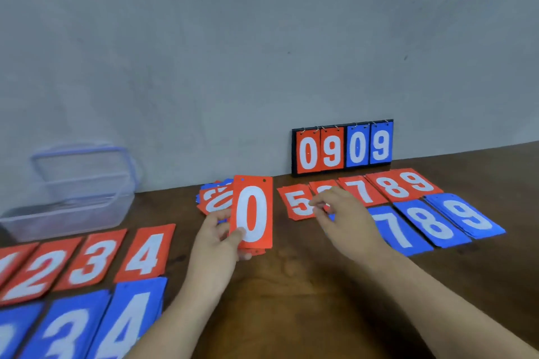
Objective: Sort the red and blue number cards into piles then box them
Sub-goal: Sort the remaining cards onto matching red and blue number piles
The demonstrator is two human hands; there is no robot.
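Observation:
My left hand (217, 237) grips a small stack of red cards upright, with a red 0 card (253, 213) on top. My right hand (341, 213) hovers over the red 5 pile (296, 203), fingers loosely curled and touching the cards near a hidden red pile. Red piles 7, 8 and 9 (404, 185) lie behind blue piles 7, 8 and 9 (431, 223) on the right. On the left lie red piles 1 to 4 (93, 259) above blue piles (70, 326). A mixed heap (214, 198) sits behind my left hand.
A clear plastic box (73, 204) with its blue-rimmed lid leaning behind it stands at the back left. A flip scoreboard (342, 148) reading 09 09 leans on the grey wall. The brown wooden table (291, 300) runs to the wall.

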